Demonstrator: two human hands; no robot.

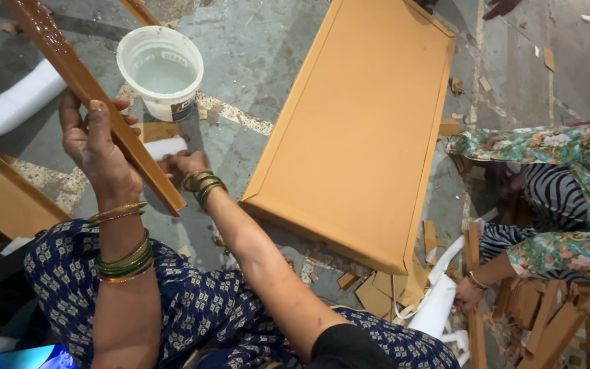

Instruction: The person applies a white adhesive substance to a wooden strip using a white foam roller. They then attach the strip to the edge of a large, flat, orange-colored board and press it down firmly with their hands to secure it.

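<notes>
The glossy brown wooden strip (97,102) is held slanted above the floor, gripped by the left hand (93,147), whose fingers are wrapped around it. The right hand (182,164) is seen just behind its lower end; its fingers' state cannot be told. A white round bucket (160,70) with a small label is set beyond, beside an orange panel (356,130).

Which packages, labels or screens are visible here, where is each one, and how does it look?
White plastic tub: on the floor above the hands, round, open, pale liquid inside.
Label: on the tub's lower side, small dark and yellow patch.
Phone screen: bottom left corner, beside the knee, flat, glowing blue.
No signs are visible.
</notes>
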